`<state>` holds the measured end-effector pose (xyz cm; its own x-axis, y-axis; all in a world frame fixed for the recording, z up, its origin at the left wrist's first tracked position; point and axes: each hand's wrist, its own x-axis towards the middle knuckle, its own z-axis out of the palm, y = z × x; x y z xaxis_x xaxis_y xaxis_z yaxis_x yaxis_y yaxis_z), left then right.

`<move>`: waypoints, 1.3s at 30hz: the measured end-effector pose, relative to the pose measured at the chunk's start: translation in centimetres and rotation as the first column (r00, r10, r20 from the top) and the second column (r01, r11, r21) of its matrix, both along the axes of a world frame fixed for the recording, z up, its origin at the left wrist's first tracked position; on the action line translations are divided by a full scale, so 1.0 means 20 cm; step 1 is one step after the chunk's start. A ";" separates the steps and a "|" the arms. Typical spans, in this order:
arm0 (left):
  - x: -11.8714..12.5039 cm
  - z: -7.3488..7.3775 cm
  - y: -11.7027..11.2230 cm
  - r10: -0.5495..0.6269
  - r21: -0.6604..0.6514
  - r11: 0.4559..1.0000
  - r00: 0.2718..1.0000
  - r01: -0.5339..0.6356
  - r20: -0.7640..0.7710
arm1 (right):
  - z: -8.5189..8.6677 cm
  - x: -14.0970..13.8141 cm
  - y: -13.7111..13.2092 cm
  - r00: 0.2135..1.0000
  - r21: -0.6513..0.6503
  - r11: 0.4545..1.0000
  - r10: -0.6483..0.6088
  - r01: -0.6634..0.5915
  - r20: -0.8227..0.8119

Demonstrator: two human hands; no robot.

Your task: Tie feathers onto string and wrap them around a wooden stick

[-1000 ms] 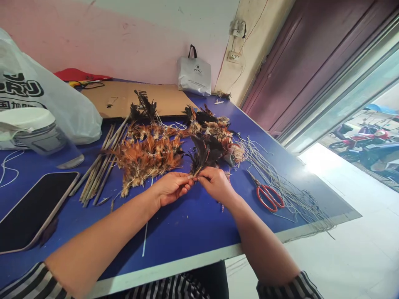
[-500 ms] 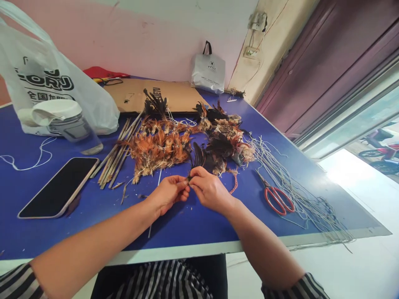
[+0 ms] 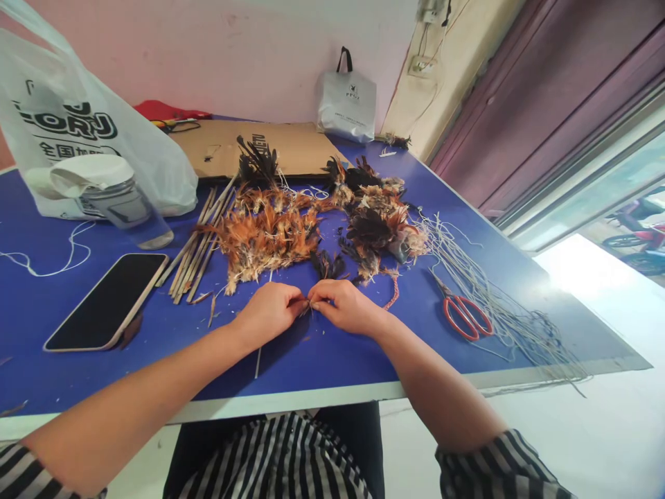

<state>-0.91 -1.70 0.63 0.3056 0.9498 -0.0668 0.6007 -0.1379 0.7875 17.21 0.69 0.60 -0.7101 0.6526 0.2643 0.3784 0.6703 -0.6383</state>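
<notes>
My left hand (image 3: 271,310) and my right hand (image 3: 343,307) meet fingertip to fingertip just above the blue table. Both are pinched at the lower end of a small bunch of dark feathers (image 3: 327,266), whose tips fan out beyond my knuckles. Thin quill ends poke out below the fingertips; finer detail there is hidden. Behind my left hand spreads a pile of orange-brown feather bundles (image 3: 267,235). Darker feather bundles (image 3: 371,225) lie past my right hand, with a reddish braided cord (image 3: 393,291) beside them.
Red-handled scissors (image 3: 467,317) and a spread of grey strings (image 3: 493,298) lie at right. At left are thin sticks (image 3: 200,246), a phone (image 3: 109,301), a lidded clear jar (image 3: 132,211) and a white plastic bag (image 3: 140,156). Flattened cardboard (image 3: 228,149) lies at the back.
My hands have drawn level and turned a little, with the fingertips still together. The feather bunch has tipped lower, away from me. The camera view has shifted slightly.
</notes>
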 end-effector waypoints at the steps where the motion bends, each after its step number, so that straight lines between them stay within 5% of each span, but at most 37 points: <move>1: -0.01 0.00 0.00 -0.006 0.090 0.996 1.000 0.006 -0.007 | 0.00 0.00 0.00 1.000 -0.006 1.000 -0.002 0.002 0.006; 4: -0.01 -0.01 0.00 -0.040 0.222 0.975 0.998 0.028 0.051 | 0.00 0.00 0.01 1.000 -0.024 1.000 0.002 -0.001 0.019; 7: -0.01 -0.03 0.01 -0.090 0.219 0.974 0.988 0.062 0.122 | 0.01 0.01 0.01 1.000 -0.039 0.999 0.022 -0.022 0.009; 11: 0.00 -0.04 0.01 0.000 0.014 1.000 0.954 -0.004 0.301 | 0.01 0.03 0.02 1.000 -0.086 0.996 0.025 -0.024 0.000; 17: 0.01 -0.02 0.03 0.118 -0.292 0.956 0.891 0.017 0.438 | 0.02 0.05 0.04 1.000 -0.165 0.986 0.025 -0.024 0.001; 26: 0.05 -0.02 0.06 0.126 -0.372 0.927 0.900 0.043 0.418 | 0.04 0.07 0.07 1.000 -0.347 0.938 -0.024 0.020 -0.008; 39: 0.04 -0.06 0.05 0.059 -0.281 0.959 0.951 0.030 0.305 | 0.00 0.03 0.05 0.987 -0.254 0.961 -0.135 0.109 -0.090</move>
